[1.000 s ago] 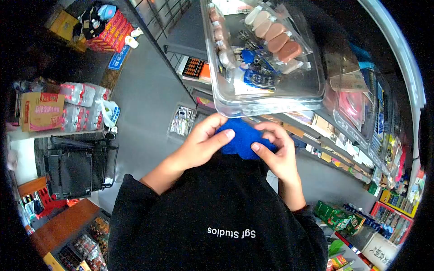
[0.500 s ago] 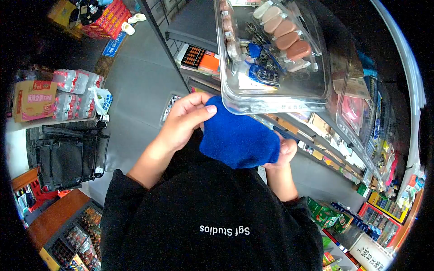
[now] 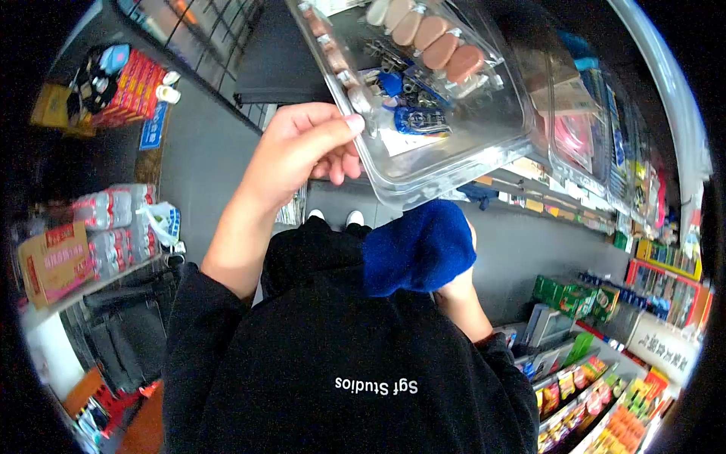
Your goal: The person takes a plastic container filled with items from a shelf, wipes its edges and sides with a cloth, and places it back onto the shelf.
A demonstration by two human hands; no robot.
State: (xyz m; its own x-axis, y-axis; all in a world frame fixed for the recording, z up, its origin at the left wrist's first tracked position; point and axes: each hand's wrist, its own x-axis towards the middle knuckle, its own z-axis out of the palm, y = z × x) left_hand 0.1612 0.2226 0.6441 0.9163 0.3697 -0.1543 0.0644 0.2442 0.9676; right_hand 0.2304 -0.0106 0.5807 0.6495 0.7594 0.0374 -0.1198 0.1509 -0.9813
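My left hand (image 3: pixel 306 147) is at the near left side of a clear plastic box (image 3: pixel 393 170), its thumb on the rim and its other fingers curled below. Inside the box lie several beige and brown oval pads (image 3: pixel 432 36) in clear wrapping and a blue packaged item (image 3: pixel 420 119), with small metal pieces beside it. A blue cloth (image 3: pixel 420 250) hangs bunched in front of my shirt, just below the box's near edge. Behind it, my right hand (image 3: pixel 458 283) grips the cloth; most of the fingers are hidden.
More clear boxes (image 3: pixel 578 144) stand along the shelf to the right. Wrapped bottles (image 3: pixel 113 208) and a cardboard carton (image 3: pixel 54 261) are at left, above a black bag (image 3: pixel 125 325). Snack racks (image 3: pixel 578 401) and green cartons (image 3: pixel 563 295) fill the lower right.
My left hand has let go of the blue cloth and moved up to the box's rim. The cloth, now bunched, stays with my right hand. The view has shifted.
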